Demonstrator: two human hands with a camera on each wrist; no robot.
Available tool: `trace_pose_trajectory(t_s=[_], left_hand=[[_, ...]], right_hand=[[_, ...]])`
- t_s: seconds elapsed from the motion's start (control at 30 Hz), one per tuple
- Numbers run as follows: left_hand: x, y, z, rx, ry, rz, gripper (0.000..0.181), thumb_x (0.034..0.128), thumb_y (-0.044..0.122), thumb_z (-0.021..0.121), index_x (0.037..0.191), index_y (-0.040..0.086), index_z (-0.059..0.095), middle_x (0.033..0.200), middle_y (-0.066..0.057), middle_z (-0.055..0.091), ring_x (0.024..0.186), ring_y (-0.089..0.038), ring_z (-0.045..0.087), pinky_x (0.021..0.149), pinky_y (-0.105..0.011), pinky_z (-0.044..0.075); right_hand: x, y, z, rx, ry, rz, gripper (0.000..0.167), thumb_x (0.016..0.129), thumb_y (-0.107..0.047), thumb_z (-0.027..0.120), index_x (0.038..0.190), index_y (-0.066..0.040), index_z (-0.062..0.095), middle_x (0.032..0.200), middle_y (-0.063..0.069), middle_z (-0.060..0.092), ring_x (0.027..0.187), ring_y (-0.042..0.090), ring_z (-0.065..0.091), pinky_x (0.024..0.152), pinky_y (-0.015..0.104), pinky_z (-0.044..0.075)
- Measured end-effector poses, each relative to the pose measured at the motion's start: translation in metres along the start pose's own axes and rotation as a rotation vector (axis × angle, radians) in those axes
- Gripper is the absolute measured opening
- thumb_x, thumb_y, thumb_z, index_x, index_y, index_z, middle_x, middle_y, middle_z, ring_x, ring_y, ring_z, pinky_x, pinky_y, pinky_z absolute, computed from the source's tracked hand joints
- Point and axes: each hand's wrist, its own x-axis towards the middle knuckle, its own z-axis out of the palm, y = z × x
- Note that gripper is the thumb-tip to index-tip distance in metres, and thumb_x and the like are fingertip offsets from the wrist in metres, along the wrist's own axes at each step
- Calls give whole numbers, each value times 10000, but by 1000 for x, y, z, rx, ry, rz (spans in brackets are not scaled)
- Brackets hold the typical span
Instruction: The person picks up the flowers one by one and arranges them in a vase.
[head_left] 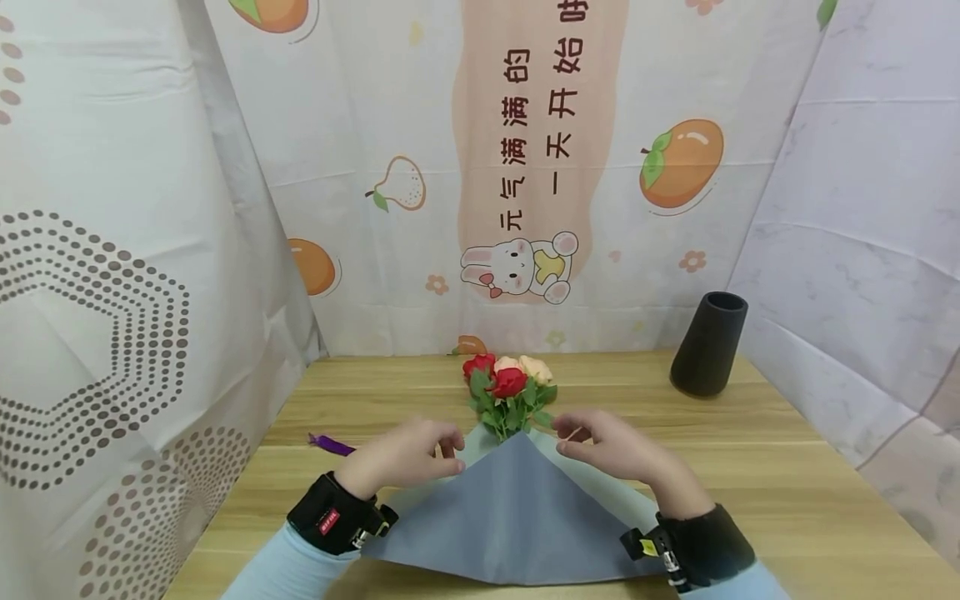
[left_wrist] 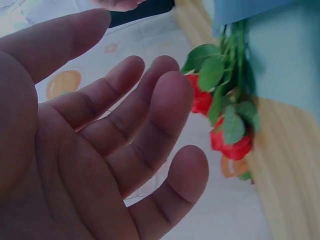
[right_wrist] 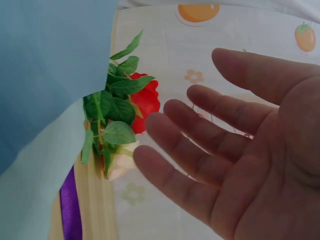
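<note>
A printed curtain [head_left: 431, 242] backs a wooden table [head_left: 757, 483], with a black vase [head_left: 708, 346] at the right rear. At centre lie the roses [head_left: 510, 383], at least 2 red and 2 pale heads toward the curtain, their stems [left_wrist: 240, 55] running under the peak of the paper [head_left: 517, 508], whose blue layer lies across a pale green layer. The left hand [head_left: 405, 454] and right hand [head_left: 615, 446] flank this peak, 1 on each side; in both, the fingers are loosely bent and grasp nothing. A purple ribbon [head_left: 330, 444] lies beside the left hand and is partly hidden by it. Likely faults: the blue layer may spring back or slide off-centre, since neither hand presses it; the roses may slip or turn if the paper is drawn in unevenly, since no tie shows around them; and the leaves [right_wrist: 120, 107] may snag the paper's edge and crease it. The views differ in coverage. The head view gives the whole triangular lay of the blue layer, but mainly the backs of the hands. The wrist views show the palm sides, unloaded. The left wrist view reveals bare stems emerging from the paper, and red heads only; the right wrist view adds a pale head and a flat strip of ribbon, absent from the left wrist view.
</note>
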Motion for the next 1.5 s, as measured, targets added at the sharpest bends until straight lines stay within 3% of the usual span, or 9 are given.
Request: trace_pose_trajectory(t_s=[0.33, 0.5, 0.63, 0.9, 1.2, 1.5], left_hand=[[0, -17, 23, -57, -22, -38, 220, 919, 192, 763, 1083, 76, 674, 901, 80, 658, 786, -75, 592, 683, -293, 500], [-1, -26, 33, -82, -16, -64, 284, 906, 208, 782, 1119, 53, 678, 890, 76, 661, 800, -75, 598, 705, -297, 503], [-1, -33, 39, -88, -8, -91, 292, 909, 223, 777, 1125, 47, 690, 883, 77, 661, 790, -72, 600, 712, -300, 504], [0, -38, 46, -95, 4, -112, 264, 917, 216, 766, 1109, 44, 709, 854, 80, 651, 734, -64, 591, 669, -292, 504], [2, -41, 52, -94, -6, -123, 254, 911, 193, 768, 1087, 15, 721, 834, 75, 660, 722, -58, 589, 661, -291, 507], [4, -44, 56, -41, -50, -127, 143, 920, 153, 752, 1027, 60, 766, 886, 59, 681, 766, -59, 585, 718, -304, 514]], right_hand=[[3, 9, 6, 43, -76, 58, 323, 997, -197, 674, 1273, -31, 649, 1188, 155, 668, 1026, 257, 641, 813, 396, 559], [4, 12, 10, 34, -110, 72, 358, 984, -186, 683, 1262, 35, 641, 1172, 145, 680, 1063, 281, 635, 837, 452, 556], [3, 14, 14, 52, -136, 112, 413, 977, -187, 692, 1285, 78, 618, 1153, 138, 684, 1054, 289, 634, 785, 438, 569], [2, 21, 19, 83, -164, 150, 402, 957, -134, 695, 1266, 108, 612, 1065, 93, 683, 925, 242, 627, 623, 351, 548], [0, 23, 26, 42, -193, 250, 329, 933, -89, 704, 1219, 71, 665, 1096, 113, 685, 763, 208, 621, 542, 381, 523], [0, 26, 29, -79, -217, 176, 157, 918, -9, 699, 1070, 9, 736, 758, -17, 583, 555, 142, 546, 488, 309, 452]])
